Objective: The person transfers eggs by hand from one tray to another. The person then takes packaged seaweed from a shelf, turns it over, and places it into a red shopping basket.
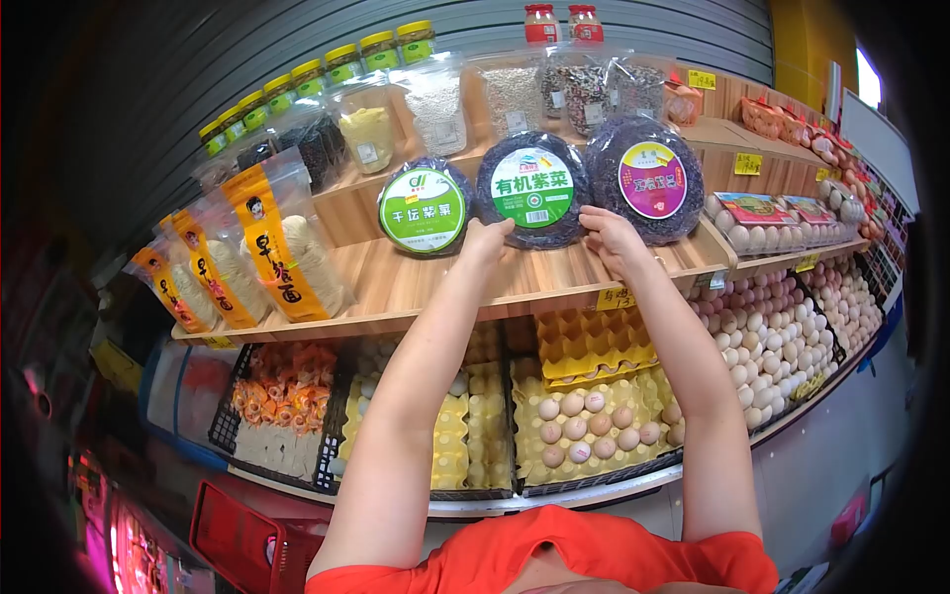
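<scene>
Three round packs of dried seaweed stand tilted back on the wooden shelf. The middle seaweed pack (535,168) has a green and white label and is held at its lower edge between both hands. My left hand (488,241) is closed at its lower left side, near the seaweed pack with the green-rimmed white label (423,208). On the lower right, my right hand (611,239) is closed with its fingertips against the middle pack, close to the seaweed pack with the purple label (651,180). Parts of the fingers are hidden behind the packs.
Bagged noodles (280,243) stand at the shelf's left. Behind are clear bags of grains (435,104) and yellow-lidded jars (341,64). Below lie egg trays (594,431) and orange-wrapped items (287,386). Boxed eggs (782,223) sit at right, a red basket (233,530) at lower left.
</scene>
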A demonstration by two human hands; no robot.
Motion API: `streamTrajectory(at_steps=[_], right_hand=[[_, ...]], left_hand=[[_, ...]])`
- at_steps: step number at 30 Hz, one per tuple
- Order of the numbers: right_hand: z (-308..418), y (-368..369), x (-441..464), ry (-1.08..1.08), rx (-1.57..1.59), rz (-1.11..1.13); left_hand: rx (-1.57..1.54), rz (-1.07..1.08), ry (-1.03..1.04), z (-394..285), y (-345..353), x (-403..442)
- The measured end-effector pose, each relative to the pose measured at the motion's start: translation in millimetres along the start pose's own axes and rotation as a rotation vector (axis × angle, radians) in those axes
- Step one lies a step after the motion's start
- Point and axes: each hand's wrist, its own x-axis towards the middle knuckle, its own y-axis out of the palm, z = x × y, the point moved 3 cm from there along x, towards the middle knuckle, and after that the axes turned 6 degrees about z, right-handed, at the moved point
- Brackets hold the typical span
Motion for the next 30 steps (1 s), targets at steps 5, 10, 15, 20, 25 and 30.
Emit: streamTrajectory(at_steps=[5, 10, 15, 20, 25, 30], right_hand=[[-4.1, 3.2, -2.7, -0.039, -0.071, 0.119], [7.3, 8.9, -18.6, -0.326, -0.173, 0.167], [11.6, 7.8, -23.1, -0.553, -0.174, 0.12], [10.7, 37.9, -62.9, -0.76, -0.252, 0.201], [-10.2, 90.0, -123.9, -0.722, -0.246, 0.487], [-43.0, 177.7, -171.4, -0.663, -0.23, 0.802]], left_hand=[[0.023, -0.022, -0.014, 2.6, -6.4, -5.1], [-0.062, -0.033, 0.135, -11.8, 2.7, -32.3], [0.005, -0.038, 0.317, -32.0, 7.2, -79.0], [-0.041, -0.029, 0.466, -32.1, -18.4, -137.5], [-0.106, -0.069, 0.553, -24.2, -71.3, -233.4], [-0.16, -0.284, 0.62, 17.6, -144.0, -319.7]])
